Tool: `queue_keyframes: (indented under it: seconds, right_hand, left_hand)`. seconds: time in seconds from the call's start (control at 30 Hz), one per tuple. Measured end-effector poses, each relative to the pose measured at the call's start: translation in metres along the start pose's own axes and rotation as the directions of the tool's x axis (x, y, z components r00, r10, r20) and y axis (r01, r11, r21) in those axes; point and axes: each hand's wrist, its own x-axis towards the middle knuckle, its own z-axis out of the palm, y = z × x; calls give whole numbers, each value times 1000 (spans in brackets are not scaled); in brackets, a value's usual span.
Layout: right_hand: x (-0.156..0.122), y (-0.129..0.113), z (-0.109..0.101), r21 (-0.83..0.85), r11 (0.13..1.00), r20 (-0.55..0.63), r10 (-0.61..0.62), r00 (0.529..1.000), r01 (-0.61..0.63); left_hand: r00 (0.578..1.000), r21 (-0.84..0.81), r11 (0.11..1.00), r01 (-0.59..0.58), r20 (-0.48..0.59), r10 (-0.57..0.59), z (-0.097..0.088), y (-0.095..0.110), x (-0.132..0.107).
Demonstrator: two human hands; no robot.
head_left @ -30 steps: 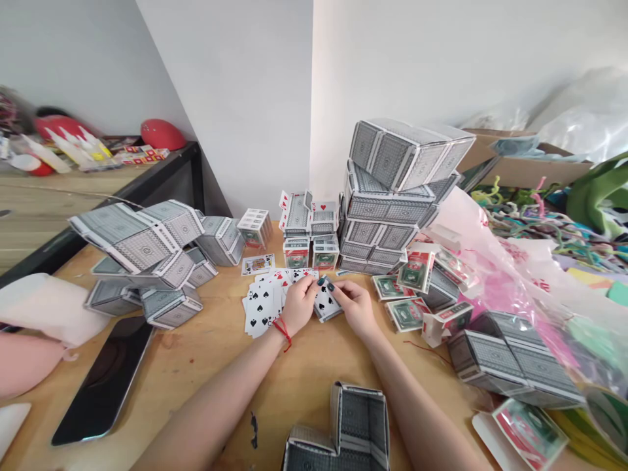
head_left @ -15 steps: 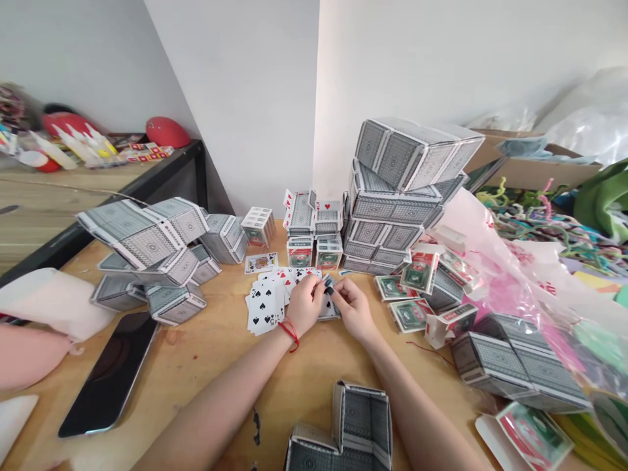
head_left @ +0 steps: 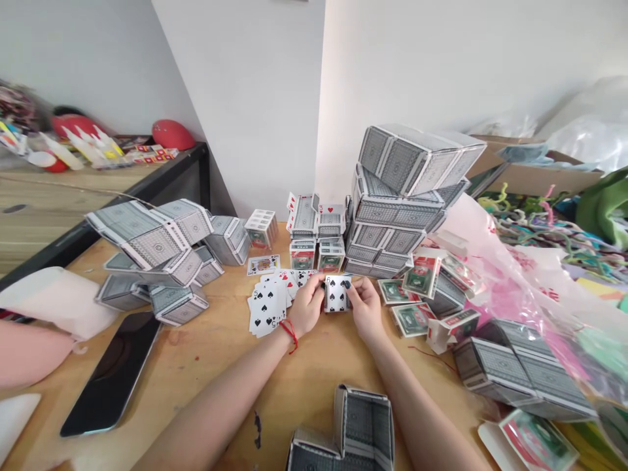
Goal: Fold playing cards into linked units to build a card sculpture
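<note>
A six of spades playing card [head_left: 336, 296] faces up between my hands at the middle of the table. My left hand [head_left: 309, 305], with a red string at the wrist, pinches its left edge. From the other side, my right hand [head_left: 367, 306] grips its right edge, the thumb near the top corner. Whether more cards lie under it I cannot tell. Just left of my left hand are loose face-up cards [head_left: 267, 306], a five of spades on top, with a king card [head_left: 263, 265] behind them.
Structures of joined cards stand left [head_left: 147, 239] and right [head_left: 392, 209]. A partial card piece [head_left: 363, 425] sits near the front edge. Card boxes [head_left: 411, 318] lie at right beside plastic wrapping [head_left: 495, 255]. A phone [head_left: 110, 373] rests at left.
My hands have moved slightly apart. The card between them, mostly covered before, now lies flat with its six of spades face showing. My right hand has shifted right.
</note>
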Motion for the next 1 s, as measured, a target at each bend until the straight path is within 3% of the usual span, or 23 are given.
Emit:
queue_keyframes:
  seconds: [0.1,0.3,0.67,1.0]
  right_hand:
    - [-2,-1,3,-57,998,-5,-30,1000,30]
    - [-3,1,3,-87,995,-26,-47,999,45]
    - [-6,-10,9,121,987,197,79,977,-104]
    - [-8,-16,12,138,977,137,143,980,-162]
  left_hand:
    - [1000,-10,1000,-20,-14,20,0,1,-1]
    - [998,-28,998,61,4,-61,2,-4,-2]
    - [996,-25,1000,11,-88,-13,4,-5,0]
    - [986,-156,983,93,-121,-113,9,-2,-3]
